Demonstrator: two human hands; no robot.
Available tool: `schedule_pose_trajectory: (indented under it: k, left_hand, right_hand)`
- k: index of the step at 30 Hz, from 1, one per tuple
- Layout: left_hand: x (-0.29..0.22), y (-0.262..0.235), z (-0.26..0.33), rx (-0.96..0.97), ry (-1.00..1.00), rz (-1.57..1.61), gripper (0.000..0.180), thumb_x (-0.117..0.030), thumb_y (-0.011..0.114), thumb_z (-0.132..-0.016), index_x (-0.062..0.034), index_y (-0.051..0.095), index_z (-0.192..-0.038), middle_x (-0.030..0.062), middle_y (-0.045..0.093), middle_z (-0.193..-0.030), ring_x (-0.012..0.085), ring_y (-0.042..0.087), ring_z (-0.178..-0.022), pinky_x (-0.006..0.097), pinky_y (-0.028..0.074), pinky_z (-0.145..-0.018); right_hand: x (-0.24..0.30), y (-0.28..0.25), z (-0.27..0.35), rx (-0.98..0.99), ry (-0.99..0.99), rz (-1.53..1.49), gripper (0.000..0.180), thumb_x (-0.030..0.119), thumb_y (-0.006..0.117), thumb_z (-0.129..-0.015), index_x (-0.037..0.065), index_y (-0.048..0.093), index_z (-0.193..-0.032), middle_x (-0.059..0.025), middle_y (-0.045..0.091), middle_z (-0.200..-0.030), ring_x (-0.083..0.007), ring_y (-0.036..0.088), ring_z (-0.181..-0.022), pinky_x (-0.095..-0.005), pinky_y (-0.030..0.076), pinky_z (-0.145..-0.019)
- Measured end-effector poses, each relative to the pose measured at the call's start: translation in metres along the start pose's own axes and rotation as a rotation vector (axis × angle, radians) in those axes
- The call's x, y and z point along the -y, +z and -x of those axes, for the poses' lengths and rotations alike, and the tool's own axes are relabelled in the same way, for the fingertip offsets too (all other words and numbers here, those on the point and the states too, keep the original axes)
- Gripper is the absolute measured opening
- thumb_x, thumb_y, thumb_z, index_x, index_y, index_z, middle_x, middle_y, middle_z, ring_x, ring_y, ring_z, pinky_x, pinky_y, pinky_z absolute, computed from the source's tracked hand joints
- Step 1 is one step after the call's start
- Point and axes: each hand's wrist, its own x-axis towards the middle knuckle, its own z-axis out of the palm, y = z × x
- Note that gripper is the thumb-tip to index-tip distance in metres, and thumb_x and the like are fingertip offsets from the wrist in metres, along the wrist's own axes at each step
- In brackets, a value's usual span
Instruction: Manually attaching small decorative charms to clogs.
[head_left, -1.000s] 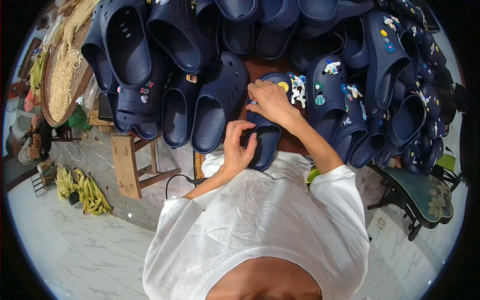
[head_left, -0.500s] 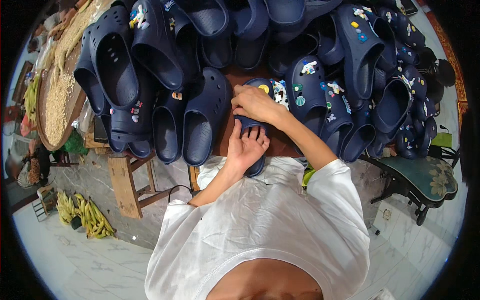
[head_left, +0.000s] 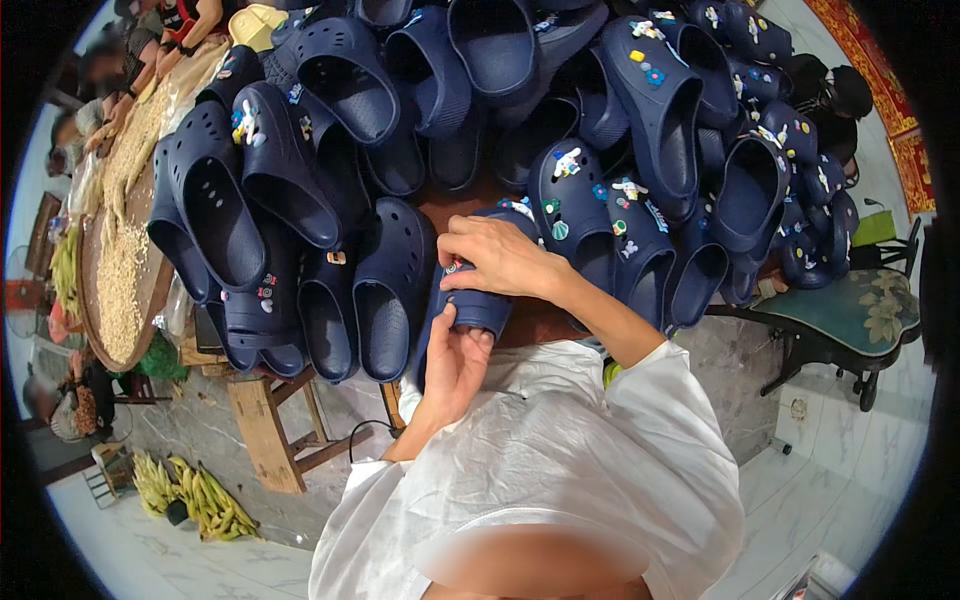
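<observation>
Navy clog [head_left: 480,313] lies between left hand [head_left: 459,362] and right hand [head_left: 507,257], long axis running forward; left, nearer the opening, grasps the upper, fingers inside; right rests curled on top, pinch unclear.

Soft indoor light; edges bowed, corners black.

Both hands [head_left: 500,258] close together, fingers [head_left: 460,240] bent

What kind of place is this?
Perhaps a home used as a small workshop: many navy clogs, some with colourful charms, are piled up near bananas and a tray of pale bits.
</observation>
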Motion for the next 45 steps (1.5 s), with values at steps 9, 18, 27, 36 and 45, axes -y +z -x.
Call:
schedule_pose_trajectory:
  k: [9,18,27,36,45]
  left_hand:
    - [-0.011,-0.002,-0.023,-0.097,0.473,-0.761,0.026,-0.012,0.062,-0.092,-0.0003,0.059,-0.115,0.0043,0.062,-0.105,0.0101,0.058,-0.09,0.025,0.049,-0.073]
    - [-0.015,-0.002,-0.058,-0.18,0.571,-0.504,0.041,-0.006,0.063,-0.094,0.0009,0.052,-0.133,0.0095,0.056,-0.134,0.0192,0.055,-0.119,0.031,0.042,-0.103]
    - [0.017,-0.008,-0.053,-0.208,0.83,-0.83,0.042,-0.007,0.059,-0.096,0.0063,0.05,-0.135,0.0116,0.055,-0.135,0.0208,0.052,-0.123,0.032,0.038,-0.106]
    - [0.028,-0.023,-0.056,-0.197,0.917,-1.07,0.031,-0.01,0.061,-0.094,0.0066,0.059,-0.121,0.0163,0.064,-0.118,0.0257,0.062,-0.109,0.037,0.047,-0.095]
    - [0.045,-0.037,-0.07,-0.201,0.847,-1.103,0.025,-0.011,0.059,-0.097,0.0056,0.061,-0.115,0.0128,0.065,-0.11,0.0217,0.062,-0.102,0.034,0.049,-0.09]
  right_hand:
    - [-0.028,0.044,0.003,-0.269,0.162,-0.503,0.033,0.028,0.08,-0.082,0.003,0.058,-0.089,-0.0041,0.053,-0.091,-0.0117,0.056,-0.077,-0.0271,0.049,-0.064]
    - [-0.019,0.06,-0.013,-0.373,0.346,-0.055,0.052,0.05,0.071,-0.084,0.003,0.05,-0.078,-0.0135,0.056,-0.08,-0.0328,0.057,-0.073,-0.0422,0.044,-0.063]
    - [-0.024,0.037,0.001,-0.07,0.424,-0.164,0.061,0.062,0.064,-0.084,0.002,0.052,-0.078,-0.0187,0.062,-0.077,-0.039,0.062,-0.073,-0.0471,0.046,-0.064]
    - [-0.013,0.07,0.027,-0.403,0.285,0.015,0.023,0.021,0.047,-0.099,0.001,0.047,-0.088,-0.0245,0.056,-0.076,-0.046,0.058,-0.074,-0.0523,0.045,-0.064]
    - [-0.047,0.103,0.052,-0.57,0.304,-0.026,0.02,0.017,0.044,-0.099,0.001,0.048,-0.088,-0.0183,0.056,-0.069,-0.0384,0.06,-0.064,-0.0442,0.049,-0.057]
